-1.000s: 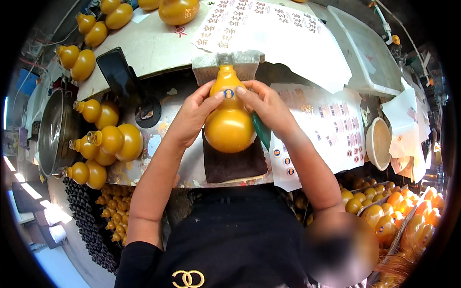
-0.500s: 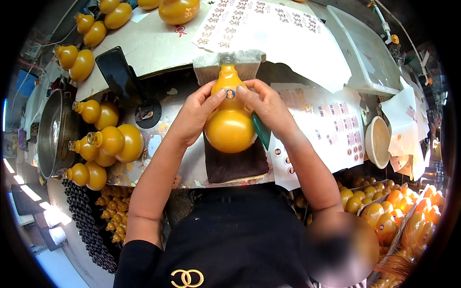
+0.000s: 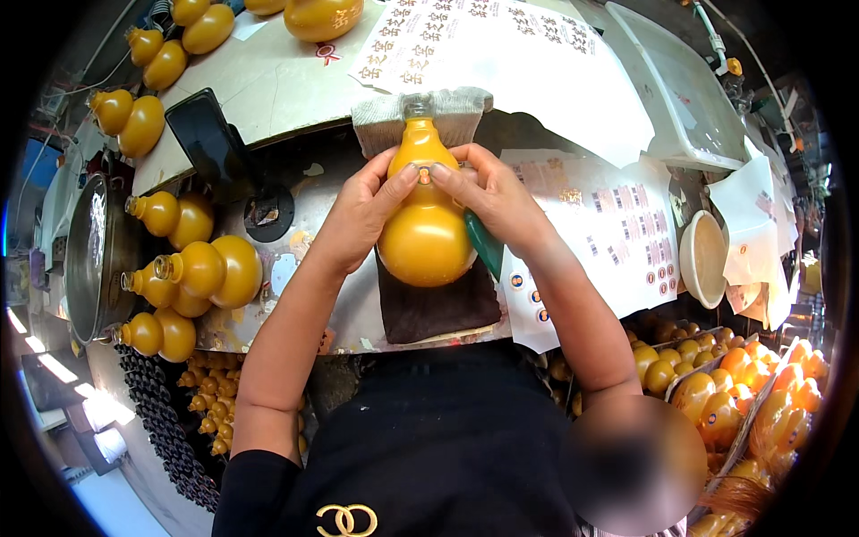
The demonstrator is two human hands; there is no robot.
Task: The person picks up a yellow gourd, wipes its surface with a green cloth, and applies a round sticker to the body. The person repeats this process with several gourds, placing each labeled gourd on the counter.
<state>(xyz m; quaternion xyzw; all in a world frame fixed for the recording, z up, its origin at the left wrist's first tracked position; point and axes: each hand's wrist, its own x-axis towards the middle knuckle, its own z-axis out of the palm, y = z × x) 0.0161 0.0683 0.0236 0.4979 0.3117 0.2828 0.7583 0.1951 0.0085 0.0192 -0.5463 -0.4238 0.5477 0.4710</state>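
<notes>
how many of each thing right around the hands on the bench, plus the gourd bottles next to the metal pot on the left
held yellow gourd bottle: 1
yellow gourd bottles by the metal pot: 4
metal pot: 1
dark cloth: 1
grey folded towel: 1
green-handled tool: 1
white bowl: 1
total: 10

Gourd bottle [image 3: 426, 234]: glossy smooth orange plastic. Cloth [image 3: 437, 309] under it: matt dark fabric. Bench [image 3: 259, 85]: dull metal. Sticker sheets [image 3: 501, 45]: paper.
</notes>
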